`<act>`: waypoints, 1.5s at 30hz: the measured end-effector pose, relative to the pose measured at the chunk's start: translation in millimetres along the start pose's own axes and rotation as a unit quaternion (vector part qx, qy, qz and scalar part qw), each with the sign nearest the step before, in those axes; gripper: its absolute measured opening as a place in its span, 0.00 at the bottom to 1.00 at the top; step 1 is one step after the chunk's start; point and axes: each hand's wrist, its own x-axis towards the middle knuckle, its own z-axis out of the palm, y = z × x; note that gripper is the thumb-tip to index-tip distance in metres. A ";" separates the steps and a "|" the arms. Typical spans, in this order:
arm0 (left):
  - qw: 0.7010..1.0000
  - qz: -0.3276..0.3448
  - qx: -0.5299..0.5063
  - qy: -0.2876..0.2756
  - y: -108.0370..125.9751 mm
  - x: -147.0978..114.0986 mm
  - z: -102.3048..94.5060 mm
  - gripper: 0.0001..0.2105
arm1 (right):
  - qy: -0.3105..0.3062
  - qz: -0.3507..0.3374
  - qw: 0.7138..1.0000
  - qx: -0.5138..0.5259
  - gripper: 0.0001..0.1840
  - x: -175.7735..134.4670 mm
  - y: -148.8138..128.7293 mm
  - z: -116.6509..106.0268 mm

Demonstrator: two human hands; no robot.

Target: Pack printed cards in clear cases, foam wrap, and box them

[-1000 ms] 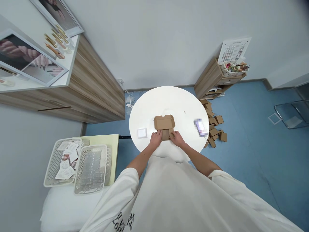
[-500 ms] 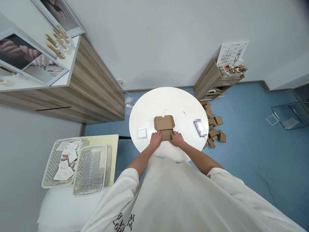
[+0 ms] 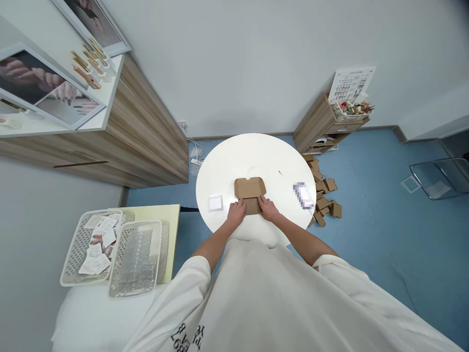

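A small brown cardboard box (image 3: 250,188) lies on the round white table (image 3: 252,151), its lid flap raised or laid back on the far side. My left hand (image 3: 236,211) grips the near left side of the box, fingers bent over its edge. At the near right side, my right hand (image 3: 268,208) has its fingers on the corner where the lid meets the box. Left of my left hand is a small white square item (image 3: 216,203). To the right lies a phone-like item (image 3: 303,195), blurred by pixelation.
Several brown cardboard boxes (image 3: 322,200) are piled on the blue floor right of the table. Two white plastic baskets (image 3: 161,244) stand at the left, one with paper cards, one with clear plastic pieces. A wooden cabinet (image 3: 154,117) and a smaller one (image 3: 313,122) flank the table.
My right hand's fingers have shifted slightly away from me along the box's right side. My left hand and the box have stayed nearly in place.
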 end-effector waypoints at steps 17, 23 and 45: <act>0.874 -0.429 -0.203 0.107 -93.1 -26.3 -15.3 0.24 | -0.004 0.015 1.000 -0.011 0.46 4.2 -3.7 -4.8; 0.800 -0.524 -0.289 0.052 -104.1 -15.5 -9.3 0.28 | -0.014 0.023 1.000 -0.008 0.46 3.5 -6.1 -6.1; 0.858 -0.270 -0.437 0.000 -0.3 9.2 -21.7 0.06 | -0.007 0.016 0.999 0.041 0.42 2.0 0.6 -6.3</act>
